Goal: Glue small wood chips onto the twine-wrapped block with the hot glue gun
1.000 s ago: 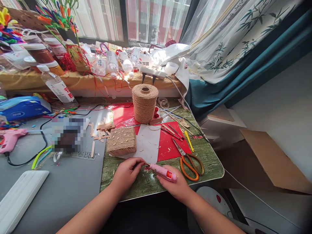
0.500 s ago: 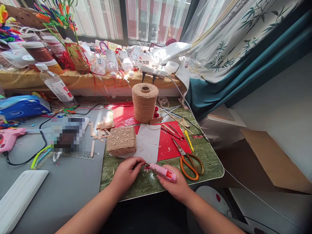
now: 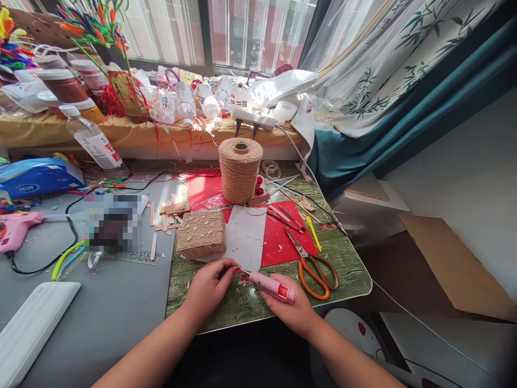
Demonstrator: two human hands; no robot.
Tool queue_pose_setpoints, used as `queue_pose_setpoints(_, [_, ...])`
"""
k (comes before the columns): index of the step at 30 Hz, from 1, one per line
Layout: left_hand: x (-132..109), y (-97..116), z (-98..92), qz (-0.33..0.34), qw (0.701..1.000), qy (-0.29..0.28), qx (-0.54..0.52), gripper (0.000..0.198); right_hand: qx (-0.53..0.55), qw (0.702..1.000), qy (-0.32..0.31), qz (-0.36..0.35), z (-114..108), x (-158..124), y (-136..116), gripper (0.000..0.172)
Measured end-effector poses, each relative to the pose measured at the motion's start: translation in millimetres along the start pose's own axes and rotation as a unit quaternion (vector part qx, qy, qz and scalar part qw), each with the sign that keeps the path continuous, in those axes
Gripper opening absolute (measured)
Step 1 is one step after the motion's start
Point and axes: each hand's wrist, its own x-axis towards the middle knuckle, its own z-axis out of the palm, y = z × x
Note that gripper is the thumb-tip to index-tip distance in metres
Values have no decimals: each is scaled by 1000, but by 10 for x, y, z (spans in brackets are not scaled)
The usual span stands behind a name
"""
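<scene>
My right hand (image 3: 291, 308) is wrapped round a pink pen-like tool (image 3: 271, 285) with a thin metal tip pointing left. Thumb and forefinger of my left hand (image 3: 210, 285) pinch something tiny and reddish, too small to make out, close to that tip. Just behind my left hand sits a twine-covered block (image 3: 202, 233) with small wood chips on top. A white sheet (image 3: 246, 231) lies over red paper (image 3: 283, 242) beside it. Orange-handled scissors (image 3: 313, 269) rest right of my right hand, blades pointing away.
A large twine spool (image 3: 240, 171) stands at the back. Wooden sticks (image 3: 172, 213) are heaped left of it. A yellow cutter (image 3: 313, 233) lies at the right. On the grey mat are a pink glue gun (image 3: 18, 229) and a white slab (image 3: 38, 328). A cardboard box (image 3: 456, 264) is beyond the table.
The pink tool and my right hand have shifted slightly right, so the metal tip is a little farther from my left fingertips. My left hand has barely moved.
</scene>
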Motion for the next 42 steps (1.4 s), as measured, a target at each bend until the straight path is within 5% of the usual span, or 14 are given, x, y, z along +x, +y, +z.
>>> queue_pose_setpoints(6, [13, -5, -2, 1, 1000, 7, 13, 18, 66, 997, 31, -24, -49, -94, 132, 13])
queue_pose_setpoints(10, [12, -8, 1, 2, 1000, 12, 17, 17, 208, 976, 58, 20, -75, -125, 309, 33])
queue_pose_setpoints(12, [13, 4, 2, 3, 1000, 18, 19, 17, 279, 958, 55, 43, -93, -103, 340, 30])
queue_pose_setpoints(19, [2, 45, -13, 19, 999, 30, 28, 17, 407, 906, 100, 57, -175, -25, 152, 26])
queue_pose_setpoints(26, [-88, 81, -33, 82, 994, 62, 27, 11, 444, 888, 114, 35, -212, 1, 137, 19])
queue_pose_setpoints(30, [-123, 252, -306, 180, 979, 88, 44, 10, 422, 903, 65, 41, -195, -8, 140, 22])
queue_pose_setpoints(37, [188, 508, -1242, 291, 921, 135, 219, 21, 406, 912, 37, 38, -179, -34, 175, 21])
queue_pose_setpoints(42, [469, 519, -1469, 319, 871, 86, 363, 21, 404, 913, 37, 40, -178, -34, 192, 22])
